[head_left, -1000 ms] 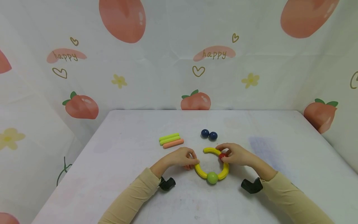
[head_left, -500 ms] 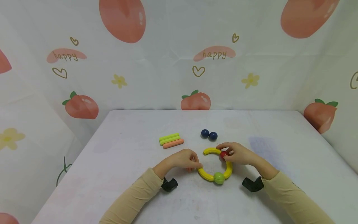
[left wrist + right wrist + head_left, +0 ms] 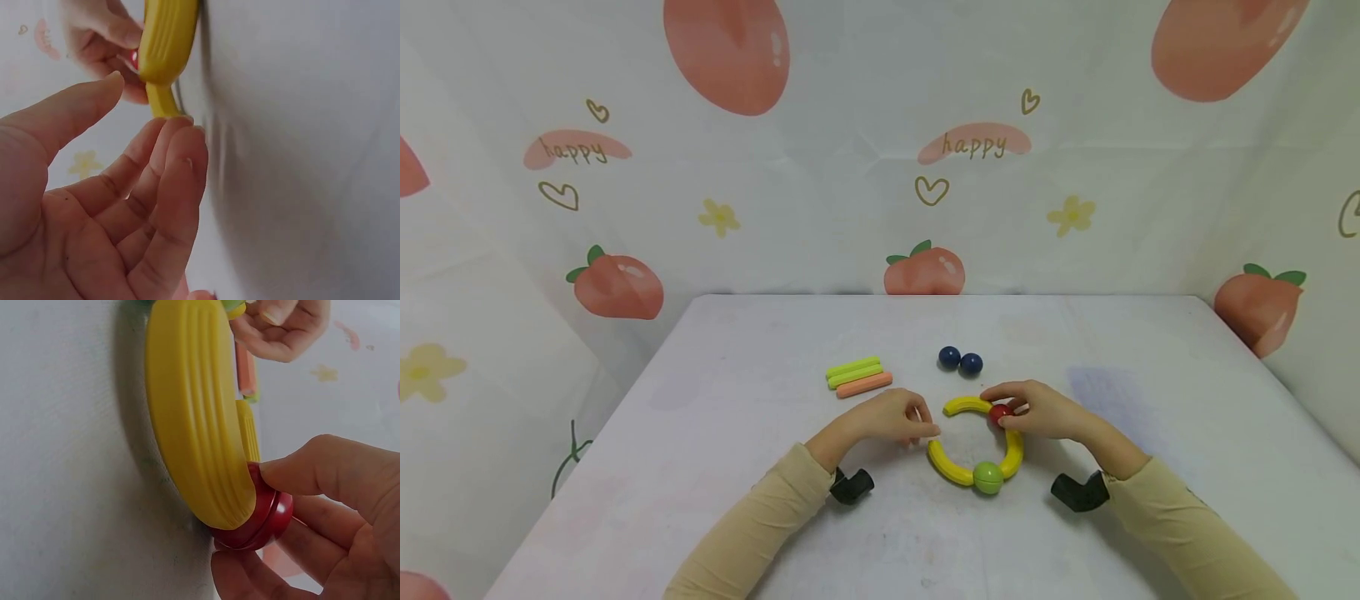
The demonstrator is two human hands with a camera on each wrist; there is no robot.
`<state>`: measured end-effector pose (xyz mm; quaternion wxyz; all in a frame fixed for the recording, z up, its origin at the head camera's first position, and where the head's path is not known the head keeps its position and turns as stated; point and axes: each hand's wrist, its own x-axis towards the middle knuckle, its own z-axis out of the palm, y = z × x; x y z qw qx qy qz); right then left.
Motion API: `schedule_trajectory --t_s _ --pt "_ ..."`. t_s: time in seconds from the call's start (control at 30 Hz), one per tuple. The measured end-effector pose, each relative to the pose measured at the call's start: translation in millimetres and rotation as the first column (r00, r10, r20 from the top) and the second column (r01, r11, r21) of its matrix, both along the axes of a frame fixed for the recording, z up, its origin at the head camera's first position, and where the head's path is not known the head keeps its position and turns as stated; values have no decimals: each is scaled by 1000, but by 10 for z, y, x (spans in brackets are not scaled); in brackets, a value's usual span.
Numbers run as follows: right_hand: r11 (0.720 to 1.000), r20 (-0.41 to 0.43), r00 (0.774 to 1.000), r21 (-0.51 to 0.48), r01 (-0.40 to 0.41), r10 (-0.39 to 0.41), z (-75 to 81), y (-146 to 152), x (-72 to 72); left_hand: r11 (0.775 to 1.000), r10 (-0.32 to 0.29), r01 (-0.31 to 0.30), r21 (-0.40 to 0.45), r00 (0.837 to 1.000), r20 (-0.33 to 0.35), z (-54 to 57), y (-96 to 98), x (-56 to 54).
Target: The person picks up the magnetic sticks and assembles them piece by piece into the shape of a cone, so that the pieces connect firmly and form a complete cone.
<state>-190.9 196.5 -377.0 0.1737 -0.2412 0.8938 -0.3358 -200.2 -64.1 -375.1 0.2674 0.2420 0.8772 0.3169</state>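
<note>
On the table, yellow curved rods (image 3: pixel 950 467) join with a green ball (image 3: pixel 988 477) and a red ball (image 3: pixel 998 414) into a partly open ring. My right hand (image 3: pixel 1042 411) pinches the red ball between thumb and fingers; the right wrist view shows a ribbed yellow curved rod (image 3: pixel 194 412) meeting this ball. At the ring's left end, my left hand (image 3: pixel 891 415) hovers just off the tip of the lower-left rod. In the left wrist view its thumb and fingers are apart, holding nothing, close to a yellow rod end (image 3: pixel 165 50).
Two yellow-green straight rods (image 3: pixel 854 366) and an orange rod (image 3: pixel 864 385) lie side by side beyond my left hand. Two dark blue balls (image 3: pixel 960 361) sit behind the ring. A printed cloth backdrop (image 3: pixel 820 208) stands at the table's far edge.
The ring's lower part with the green ball shifted right, then stayed. My left hand has let go of the yellow curved rod and drawn slightly away. The right hand keeps hold of the red ball.
</note>
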Motion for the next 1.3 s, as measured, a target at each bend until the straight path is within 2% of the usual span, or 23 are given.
schedule_trajectory --t_s 0.27,0.5,0.77,1.0,1.13,1.3 --pt "1000 10 1000 -4 -2 2 -2 18 -11 998 52 -49 45 995 -80 86 -1 -171" --pt "1000 12 1000 -6 -8 8 0 18 -11 992 99 -79 102 973 -209 86 58 -327" --pt "1000 10 1000 2 -18 18 34 14 -4 978 176 -145 149 959 -222 70 159 -456" --pt "1000 18 1000 -12 -19 19 41 9 0 985 162 -138 104 949 -271 65 313 -538" --pt "1000 19 1000 -12 -19 19 40 9 5 988 152 -135 80 951 -270 54 388 -574" --pt "1000 23 1000 -12 -19 20 33 14 7 995 96 -90 32 948 -302 14 443 -616"
